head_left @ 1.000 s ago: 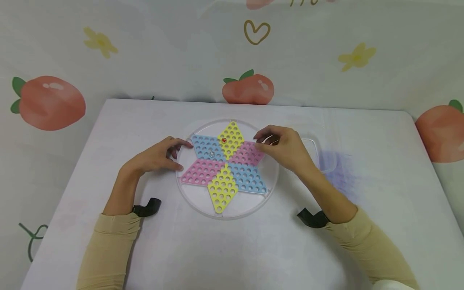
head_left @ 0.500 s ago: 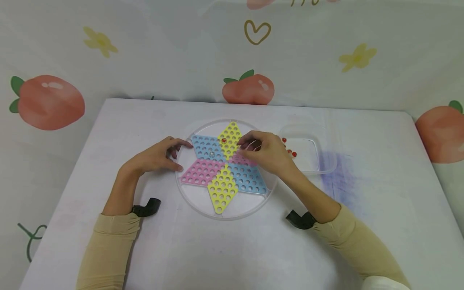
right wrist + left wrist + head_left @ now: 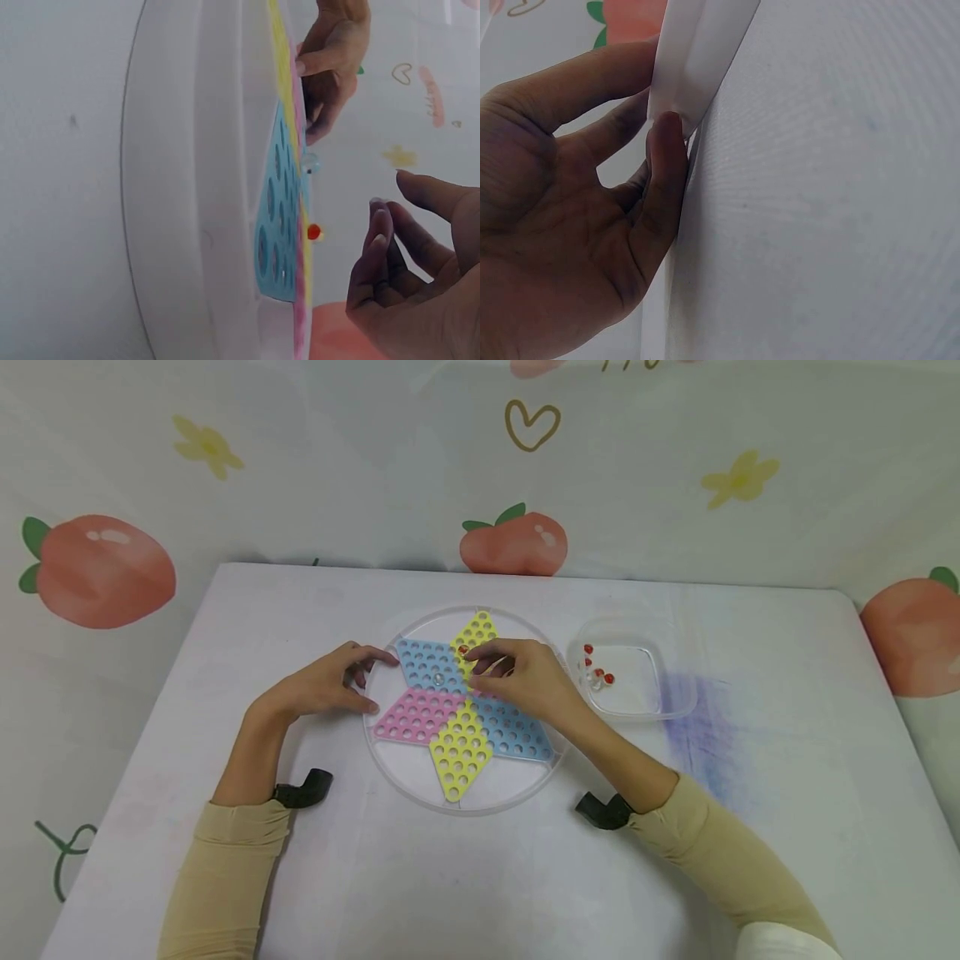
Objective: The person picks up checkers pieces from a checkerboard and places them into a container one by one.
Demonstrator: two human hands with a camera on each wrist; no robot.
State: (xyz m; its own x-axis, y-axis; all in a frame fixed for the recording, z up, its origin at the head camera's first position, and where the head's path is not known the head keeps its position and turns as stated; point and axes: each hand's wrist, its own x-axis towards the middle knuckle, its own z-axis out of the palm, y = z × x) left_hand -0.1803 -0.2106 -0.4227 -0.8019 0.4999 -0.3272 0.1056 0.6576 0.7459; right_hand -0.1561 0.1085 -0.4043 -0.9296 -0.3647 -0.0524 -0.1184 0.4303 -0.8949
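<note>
A round clear-rimmed Chinese checkers board [image 3: 468,806] lies on the table, its star in yellow, pink and blue. My left hand [image 3: 322,681] holds the board's left rim, thumb and fingers at its edge; the left wrist view shows the thumb against the white rim [image 3: 697,67]. My right hand [image 3: 525,681] hovers over the board's right half, fingers bent and thumb tip apart from them. Nothing shows between those fingertips in the right wrist view. A red marble [image 3: 313,232] sits in the far yellow point, close to the right fingertips, and a clear marble [image 3: 438,679] in the upper-left blue one.
Right of the board stands a clear plastic container [image 3: 678,714] with several red and clear marbles [image 3: 609,679] at its left side. A purple stain [image 3: 705,727] marks the white table beside it. A fruit-printed cloth [image 3: 637,510] hangs behind the far table edge.
My right hand has moved left from the board's right edge to near the red marble, uncovering the container and its marbles. My left hand stays on the rim.
</note>
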